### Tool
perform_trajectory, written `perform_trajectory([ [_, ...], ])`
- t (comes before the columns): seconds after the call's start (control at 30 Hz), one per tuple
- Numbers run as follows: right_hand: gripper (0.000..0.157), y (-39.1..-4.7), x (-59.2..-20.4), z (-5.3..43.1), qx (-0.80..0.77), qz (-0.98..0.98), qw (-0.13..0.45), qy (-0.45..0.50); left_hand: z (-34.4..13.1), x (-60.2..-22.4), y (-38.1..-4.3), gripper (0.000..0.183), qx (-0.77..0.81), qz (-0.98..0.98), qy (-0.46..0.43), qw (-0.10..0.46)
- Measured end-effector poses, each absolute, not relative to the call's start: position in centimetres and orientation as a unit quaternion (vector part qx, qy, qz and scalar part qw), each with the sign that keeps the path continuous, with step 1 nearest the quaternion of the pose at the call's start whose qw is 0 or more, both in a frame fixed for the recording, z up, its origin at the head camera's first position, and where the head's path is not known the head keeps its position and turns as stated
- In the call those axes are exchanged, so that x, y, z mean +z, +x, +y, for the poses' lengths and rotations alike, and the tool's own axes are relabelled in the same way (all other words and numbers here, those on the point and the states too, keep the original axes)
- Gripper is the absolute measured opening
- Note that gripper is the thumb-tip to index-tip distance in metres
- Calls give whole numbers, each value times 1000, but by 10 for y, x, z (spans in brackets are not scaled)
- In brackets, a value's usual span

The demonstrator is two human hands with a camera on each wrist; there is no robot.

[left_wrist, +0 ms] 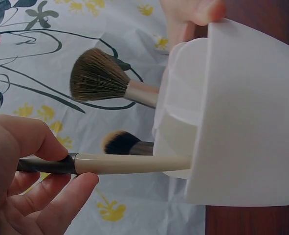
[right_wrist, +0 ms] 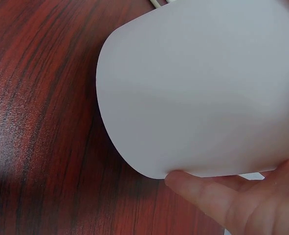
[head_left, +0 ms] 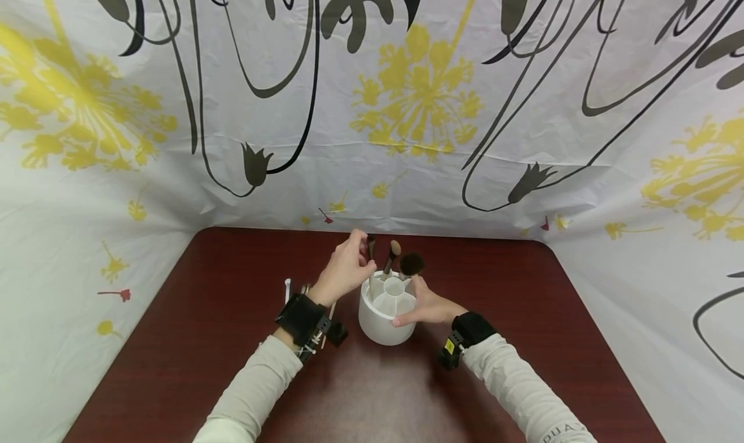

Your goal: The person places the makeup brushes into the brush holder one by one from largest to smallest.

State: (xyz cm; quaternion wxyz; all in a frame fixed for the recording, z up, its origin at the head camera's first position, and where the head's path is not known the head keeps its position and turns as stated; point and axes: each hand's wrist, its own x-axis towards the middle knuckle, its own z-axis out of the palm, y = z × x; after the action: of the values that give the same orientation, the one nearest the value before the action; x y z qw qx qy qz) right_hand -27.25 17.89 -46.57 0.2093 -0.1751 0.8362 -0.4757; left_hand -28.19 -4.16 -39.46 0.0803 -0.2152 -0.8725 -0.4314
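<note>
A white round brush holder with divided compartments stands on the table. My left hand pinches a makeup brush between thumb and fingers, near the dark part above its beige handle. The handle's lower end reaches inside the holder's rim in the left wrist view. My right hand grips the holder's right side, thumb toward the front; its fingers also lie against the white wall in the right wrist view. Two more brushes stand in the holder: a wide fluffy brush and a smaller brush with a tan tip.
Several slim, light-handled tools, one a pale stick, lie on the dark red wooden table left of the holder, partly hidden by my left wrist. A patterned white cloth hangs behind the table and along both sides.
</note>
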Motion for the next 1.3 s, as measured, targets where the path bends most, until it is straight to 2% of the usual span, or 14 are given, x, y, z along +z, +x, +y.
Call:
perform_trajectory([
  [0.3, 115, -272, -465, 177, -476, 837, 211, -171, -41, -404, -283, 36, -424, -875, -215, 96],
  [0.8, 114, -272, -468, 178, -470, 840, 209, -171, -39, -423, -282, 37, -409, -887, -203, 64],
  [1.03, 112, -273, -470, 178, -469, 841, 202, -178, -39, -427, -282, 36, -400, -887, -216, 77],
  [1.3, 109, -273, -469, 179, -461, 845, 211, -170, -38, -431, -280, 32, -391, -893, -215, 58],
])
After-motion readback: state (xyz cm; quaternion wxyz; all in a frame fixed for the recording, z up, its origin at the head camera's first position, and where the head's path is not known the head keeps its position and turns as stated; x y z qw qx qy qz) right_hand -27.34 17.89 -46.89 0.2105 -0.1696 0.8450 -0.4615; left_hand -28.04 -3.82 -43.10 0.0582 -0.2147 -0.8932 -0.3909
